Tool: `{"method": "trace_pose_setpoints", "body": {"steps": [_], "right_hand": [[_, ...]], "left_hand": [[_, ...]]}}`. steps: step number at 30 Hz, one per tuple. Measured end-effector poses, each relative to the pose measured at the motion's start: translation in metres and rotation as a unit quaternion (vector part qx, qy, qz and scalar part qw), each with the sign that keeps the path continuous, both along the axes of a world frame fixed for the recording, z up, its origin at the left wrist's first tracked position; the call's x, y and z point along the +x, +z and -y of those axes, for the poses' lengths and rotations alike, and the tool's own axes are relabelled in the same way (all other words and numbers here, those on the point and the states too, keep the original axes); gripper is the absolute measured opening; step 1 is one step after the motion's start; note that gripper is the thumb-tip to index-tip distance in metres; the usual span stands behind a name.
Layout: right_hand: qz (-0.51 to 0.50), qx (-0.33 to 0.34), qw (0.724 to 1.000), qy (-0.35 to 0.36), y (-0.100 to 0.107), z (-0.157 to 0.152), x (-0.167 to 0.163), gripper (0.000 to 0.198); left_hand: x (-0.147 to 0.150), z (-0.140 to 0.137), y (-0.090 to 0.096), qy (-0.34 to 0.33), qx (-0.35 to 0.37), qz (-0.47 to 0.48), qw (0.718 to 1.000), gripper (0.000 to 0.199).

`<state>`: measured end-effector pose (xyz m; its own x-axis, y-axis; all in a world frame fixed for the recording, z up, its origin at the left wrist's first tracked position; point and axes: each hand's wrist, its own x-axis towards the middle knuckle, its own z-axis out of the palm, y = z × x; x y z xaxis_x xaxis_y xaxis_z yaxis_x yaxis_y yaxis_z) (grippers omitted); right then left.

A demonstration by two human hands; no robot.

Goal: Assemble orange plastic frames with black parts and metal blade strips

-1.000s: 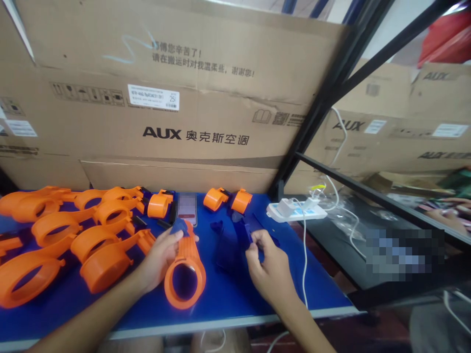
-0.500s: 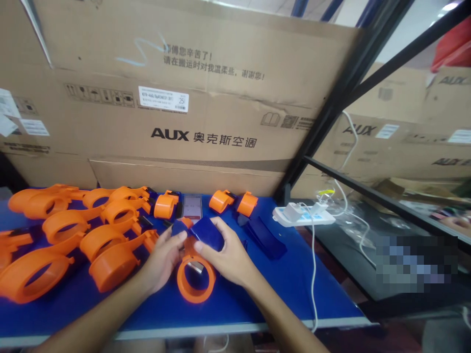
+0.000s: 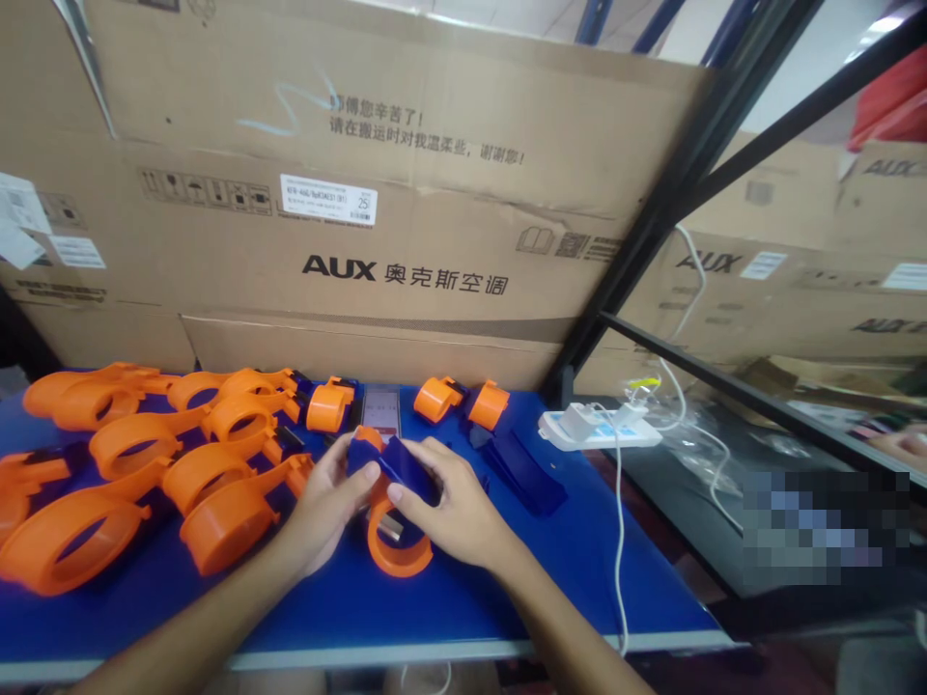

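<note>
Cartons (image 3: 760, 299) behind; orange ring (image 3: 398, 563) between hands (image 3: 329, 504) (image 3: 458, 502)

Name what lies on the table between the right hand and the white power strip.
In the head view, dark blue pieces lie between the right hand and the white power strip; how many is unclear.

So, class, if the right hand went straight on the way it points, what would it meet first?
Past the blue piece it grips, the right hand would probably meet the orange holder in the left hand first, though depth is unclear.
</note>
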<state>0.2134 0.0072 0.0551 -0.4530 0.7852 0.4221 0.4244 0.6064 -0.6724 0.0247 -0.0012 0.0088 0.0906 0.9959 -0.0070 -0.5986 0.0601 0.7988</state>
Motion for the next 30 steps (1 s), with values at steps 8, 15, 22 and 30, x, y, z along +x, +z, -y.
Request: {"method": "trace_pose_setpoints", "body": {"steps": [8,15,22,30], "right_hand": [[-0.026,-0.026,0.999,-0.029,-0.007,-0.006,0.009,0.028],[-0.043,-0.033,0.999,-0.005,0.001,-0.001,0.008,0.042],[-0.019,-0.036,0.999,0.004,0.005,0.000,0.005,0.041],[-0.001,-0.049,0.999,0.015,0.007,0.000,0.004,0.030]], "left_hand": [[-0.003,0.003,-0.001,0.001,0.037,-0.018,0.999,0.059],[-0.003,0.001,0.003,0.008,0.022,-0.022,0.999,0.052],[-0.001,0.001,0.000,0.010,0.039,-0.033,0.999,0.051],[-0.003,0.001,-0.003,0.004,0.049,-0.012,0.999,0.050]]}}
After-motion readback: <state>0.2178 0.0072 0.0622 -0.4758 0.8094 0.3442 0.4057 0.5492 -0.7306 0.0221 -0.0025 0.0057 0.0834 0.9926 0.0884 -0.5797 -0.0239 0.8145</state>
